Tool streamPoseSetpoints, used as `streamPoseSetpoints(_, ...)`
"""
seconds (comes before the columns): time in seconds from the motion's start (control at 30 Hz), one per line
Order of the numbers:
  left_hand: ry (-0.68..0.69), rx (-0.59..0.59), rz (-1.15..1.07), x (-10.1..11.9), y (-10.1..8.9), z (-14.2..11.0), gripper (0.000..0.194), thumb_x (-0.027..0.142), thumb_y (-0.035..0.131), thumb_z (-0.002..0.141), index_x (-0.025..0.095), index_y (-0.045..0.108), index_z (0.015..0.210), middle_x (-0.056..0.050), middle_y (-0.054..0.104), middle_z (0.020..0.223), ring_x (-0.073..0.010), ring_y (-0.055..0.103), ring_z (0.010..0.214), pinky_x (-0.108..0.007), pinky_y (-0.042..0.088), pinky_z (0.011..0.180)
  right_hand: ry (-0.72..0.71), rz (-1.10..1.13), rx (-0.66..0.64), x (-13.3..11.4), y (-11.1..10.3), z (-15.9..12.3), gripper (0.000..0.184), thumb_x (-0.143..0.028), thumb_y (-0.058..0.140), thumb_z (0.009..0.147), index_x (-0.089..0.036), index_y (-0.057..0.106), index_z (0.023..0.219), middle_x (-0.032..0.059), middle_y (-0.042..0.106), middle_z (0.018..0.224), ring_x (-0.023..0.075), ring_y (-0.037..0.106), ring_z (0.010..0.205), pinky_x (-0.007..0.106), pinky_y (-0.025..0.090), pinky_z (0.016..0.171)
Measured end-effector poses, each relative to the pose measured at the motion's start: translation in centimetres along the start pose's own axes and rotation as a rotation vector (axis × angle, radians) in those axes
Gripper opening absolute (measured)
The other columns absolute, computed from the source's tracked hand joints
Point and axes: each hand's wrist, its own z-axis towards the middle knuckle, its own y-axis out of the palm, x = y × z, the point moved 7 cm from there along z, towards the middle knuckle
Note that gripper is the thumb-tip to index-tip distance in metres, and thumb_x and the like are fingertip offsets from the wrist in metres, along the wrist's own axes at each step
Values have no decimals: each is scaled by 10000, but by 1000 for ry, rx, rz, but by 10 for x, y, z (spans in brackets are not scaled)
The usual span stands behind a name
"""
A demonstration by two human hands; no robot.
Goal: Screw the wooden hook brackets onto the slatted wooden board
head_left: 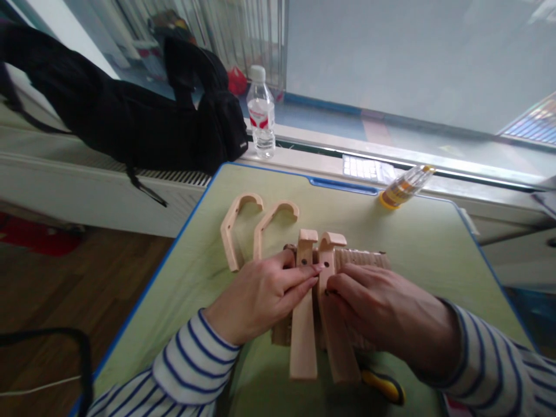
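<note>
Two pale wooden hooks, the left one [303, 341] and the right one [341, 353], lie side by side across a ribbed wooden block [362, 258]. Dark holes show in both strips. My left hand [264, 289] reaches over the left hook and grips it, fingertips pressed near the upper hole of the right one. Pinched together beside the right hook, the fingers of my right hand [377, 307] are at a small dark spot, a screw or a hole; I cannot tell which. A yellow-and-black tool handle [384, 387] lies partly hidden below the block.
Two more wooden hooks, one [230, 234] beside another [259, 234], rest on the green table [191, 289]. A bottle with an orange label [403, 188] stands at the back right. On the sill are a water bottle [262, 119] and a black bag [152, 121].
</note>
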Motion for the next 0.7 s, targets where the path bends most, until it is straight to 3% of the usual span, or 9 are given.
streamPoseSetpoints(0.17,2,4,-1,0,-1,0,365,390,364,943,347,493,1282,-37,561,972,-153,591,816,-274,491,702,-5,-32,-53,-3,-1,2,85,-133,470,858,-142,515,786,21,555,738,121,434,581,264,365,546)
streamPoseSetpoints(0.7,7,-4,-4,1,-2,-1,350,387,364,944,356,518,1257,-27,574,965,-150,600,828,-276,499,729,-71,-189,10,-18,-2,5,51,-118,531,816,-140,530,770,30,568,711,144,475,558,284,432,539)
